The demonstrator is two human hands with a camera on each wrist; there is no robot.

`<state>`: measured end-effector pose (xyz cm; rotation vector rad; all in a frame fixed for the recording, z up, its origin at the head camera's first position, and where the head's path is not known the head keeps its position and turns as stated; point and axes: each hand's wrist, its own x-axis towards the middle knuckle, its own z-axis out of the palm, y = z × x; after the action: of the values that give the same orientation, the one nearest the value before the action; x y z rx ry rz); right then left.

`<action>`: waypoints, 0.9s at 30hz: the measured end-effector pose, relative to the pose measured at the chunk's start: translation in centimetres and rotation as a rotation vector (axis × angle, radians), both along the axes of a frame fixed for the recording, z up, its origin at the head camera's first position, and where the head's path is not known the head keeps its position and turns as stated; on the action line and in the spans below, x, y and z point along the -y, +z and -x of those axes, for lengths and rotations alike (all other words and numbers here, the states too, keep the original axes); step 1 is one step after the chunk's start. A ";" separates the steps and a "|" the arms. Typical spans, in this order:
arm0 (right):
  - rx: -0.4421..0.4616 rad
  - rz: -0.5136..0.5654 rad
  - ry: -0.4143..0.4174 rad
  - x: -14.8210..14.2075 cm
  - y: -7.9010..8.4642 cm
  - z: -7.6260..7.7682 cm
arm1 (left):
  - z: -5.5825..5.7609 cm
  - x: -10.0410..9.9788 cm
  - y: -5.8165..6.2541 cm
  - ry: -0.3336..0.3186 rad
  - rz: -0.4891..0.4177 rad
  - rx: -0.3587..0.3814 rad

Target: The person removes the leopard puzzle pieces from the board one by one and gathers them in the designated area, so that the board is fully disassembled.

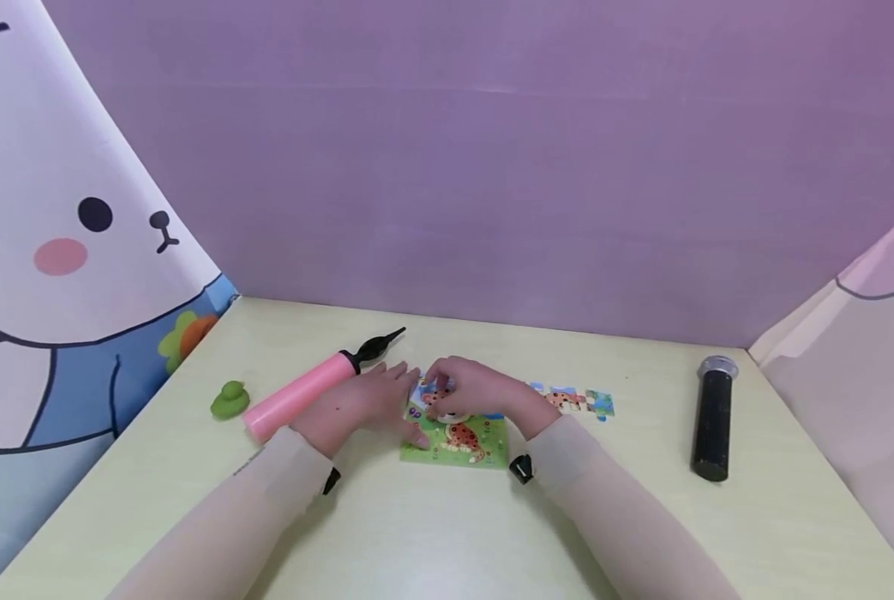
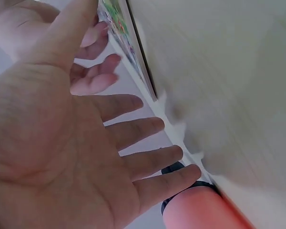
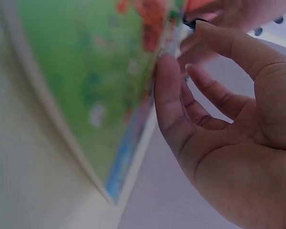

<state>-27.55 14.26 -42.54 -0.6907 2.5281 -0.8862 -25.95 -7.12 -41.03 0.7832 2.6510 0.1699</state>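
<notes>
A jigsaw puzzle (image 1: 461, 450) with a spotted animal on green grass lies flat at mid-table. My left hand (image 1: 367, 404) is at the puzzle's left edge, its thumb over the picture. In the left wrist view the fingers (image 2: 136, 131) of that hand are spread and nearly straight, holding nothing. Over the upper part of the puzzle is my right hand (image 1: 476, 387). Its index finger (image 3: 169, 86) bends down to the picture in the right wrist view, apart from the thumb, and no piece shows between them. The hands partly cover the puzzle's top.
Several joined puzzle pieces (image 1: 566, 398) lie right of the puzzle, partly behind my right wrist. A pink hand pump (image 1: 300, 396) with a black nozzle lies beside my left hand, with a green toy (image 1: 230, 400) farther left. A black cylinder (image 1: 713, 425) with a silver end lies far right.
</notes>
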 end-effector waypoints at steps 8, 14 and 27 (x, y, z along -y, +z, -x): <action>-0.050 -0.050 0.018 0.8 -0.5 -0.4 | 0.0 0.3 -0.1 0.034 0.012 0.035; -0.070 -0.096 0.002 0.9 -0.3 -1.2 | 0.0 -0.2 0.2 0.038 0.026 0.054; -0.014 -0.100 0.042 1.5 0.2 -1.2 | -0.1 -0.6 0.4 0.044 0.046 0.051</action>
<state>-26.33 12.80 -42.32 -0.7186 2.5406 -0.7376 -25.83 -6.55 -40.64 0.6972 2.6159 0.1376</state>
